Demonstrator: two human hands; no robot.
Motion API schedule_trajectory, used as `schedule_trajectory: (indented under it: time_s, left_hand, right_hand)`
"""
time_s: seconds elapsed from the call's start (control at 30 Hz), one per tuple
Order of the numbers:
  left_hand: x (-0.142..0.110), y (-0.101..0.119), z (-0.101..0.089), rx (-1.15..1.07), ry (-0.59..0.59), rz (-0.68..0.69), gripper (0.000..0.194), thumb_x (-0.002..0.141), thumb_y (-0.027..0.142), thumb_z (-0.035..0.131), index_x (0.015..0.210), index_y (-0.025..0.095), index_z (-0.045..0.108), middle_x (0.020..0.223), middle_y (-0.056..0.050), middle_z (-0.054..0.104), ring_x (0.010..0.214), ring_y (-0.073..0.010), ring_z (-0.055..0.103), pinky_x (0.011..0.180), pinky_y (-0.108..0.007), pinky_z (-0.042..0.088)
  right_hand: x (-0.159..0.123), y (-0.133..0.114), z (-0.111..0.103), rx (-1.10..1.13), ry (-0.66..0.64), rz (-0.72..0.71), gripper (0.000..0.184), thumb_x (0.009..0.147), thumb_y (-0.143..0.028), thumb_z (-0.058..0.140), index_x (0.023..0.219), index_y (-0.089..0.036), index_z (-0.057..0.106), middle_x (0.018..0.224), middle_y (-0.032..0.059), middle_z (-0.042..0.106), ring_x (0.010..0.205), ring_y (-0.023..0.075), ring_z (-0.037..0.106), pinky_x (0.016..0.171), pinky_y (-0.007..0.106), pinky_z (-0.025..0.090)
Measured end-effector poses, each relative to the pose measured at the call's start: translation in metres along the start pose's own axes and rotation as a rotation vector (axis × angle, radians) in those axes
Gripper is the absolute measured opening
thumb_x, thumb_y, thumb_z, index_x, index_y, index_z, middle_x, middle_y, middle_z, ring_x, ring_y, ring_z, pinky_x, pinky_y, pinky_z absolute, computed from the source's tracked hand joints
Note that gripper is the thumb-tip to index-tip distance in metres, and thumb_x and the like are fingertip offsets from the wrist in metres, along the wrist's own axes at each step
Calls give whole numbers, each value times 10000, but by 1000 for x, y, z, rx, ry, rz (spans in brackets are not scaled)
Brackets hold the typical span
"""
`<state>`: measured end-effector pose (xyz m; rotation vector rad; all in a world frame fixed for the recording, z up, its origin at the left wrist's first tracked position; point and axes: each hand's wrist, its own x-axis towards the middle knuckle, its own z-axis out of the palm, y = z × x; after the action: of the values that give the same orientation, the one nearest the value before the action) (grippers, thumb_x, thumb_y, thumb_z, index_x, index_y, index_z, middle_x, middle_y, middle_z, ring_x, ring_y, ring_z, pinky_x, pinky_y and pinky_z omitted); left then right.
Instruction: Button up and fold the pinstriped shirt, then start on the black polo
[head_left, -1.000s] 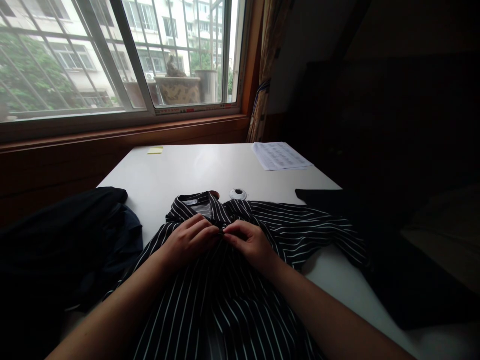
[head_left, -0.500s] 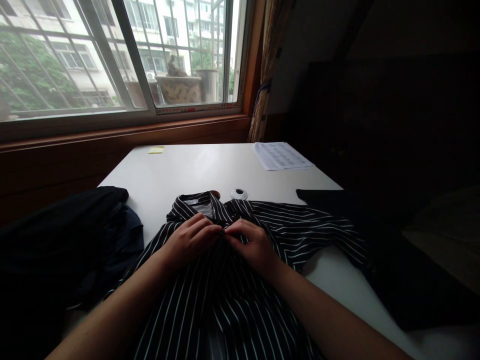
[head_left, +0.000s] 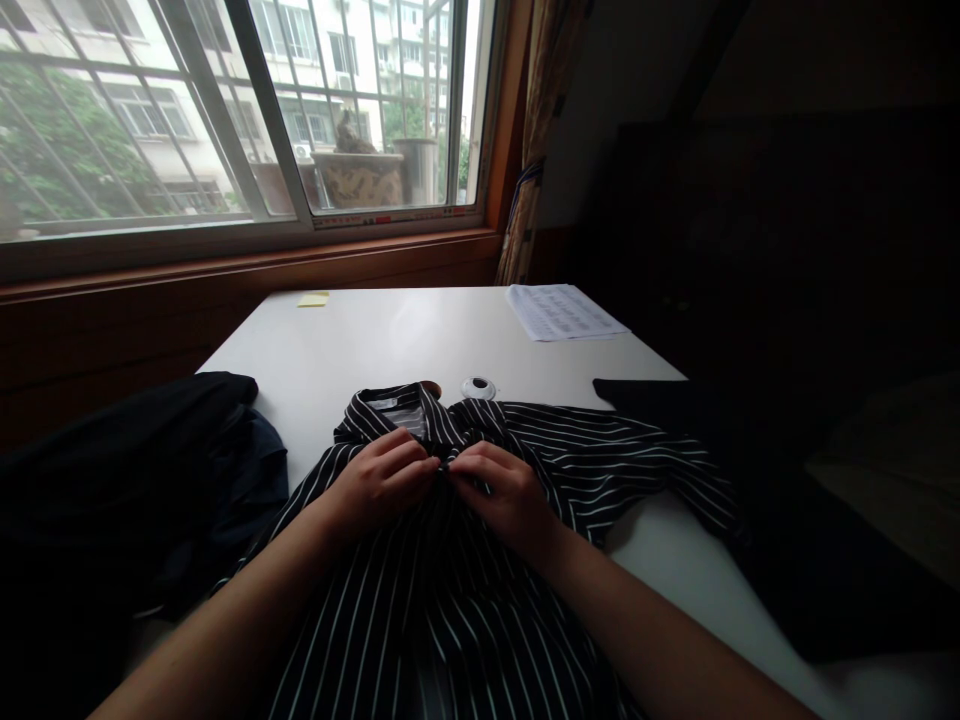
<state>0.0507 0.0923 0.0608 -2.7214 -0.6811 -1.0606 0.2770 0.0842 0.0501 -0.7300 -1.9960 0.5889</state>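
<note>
A black shirt with white stripes [head_left: 495, 590] lies front up on the white table [head_left: 375, 330], its collar toward the window and one sleeve stretched out to the right. My left hand [head_left: 386, 480] pinches the front edge of the shirt just below the collar. Close beside it, my right hand [head_left: 506, 490] grips the same front edge between thumb and fingers. The fingertips of both hands nearly meet there. Any button between them is too small and dark to make out.
Dark clothes [head_left: 150, 470] are heaped at the left edge, and another dark garment [head_left: 750, 520] lies at the right. Printed sheets [head_left: 564, 312] and a yellow sticky note [head_left: 313, 299] rest at the far side. A round cable-hole cover [head_left: 478, 387] sits behind the collar.
My fingertips have shifted very slightly at the shirt's front edge, a small gap now showing between them. Both hands keep their pinch; the shirt lies as before.
</note>
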Motion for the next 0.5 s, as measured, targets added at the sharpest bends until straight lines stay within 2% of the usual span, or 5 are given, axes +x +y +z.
schedule_trajectory:
  time_s: [0.23,0.5]
  left_hand:
    - [5,3,-4,-53,20,21,84,945,129,556,1020,156,580,805,-43,631,717,-155,535,653,-299,520]
    - [3,4,-4,-35,-10,27,92,948,136,565,1033,155,594,839,-51,671,747,-161,576,683,-316,530]
  right_hand:
    - [1,-1,0,-68,49,-136,157,938,-153,602,1036,-236,691,914,48,684,852,173,656,777,318,564]
    - [2,0,1,-4,66,-101,201,906,-91,621,1033,-240,670,934,29,671,884,160,659,811,301,560]
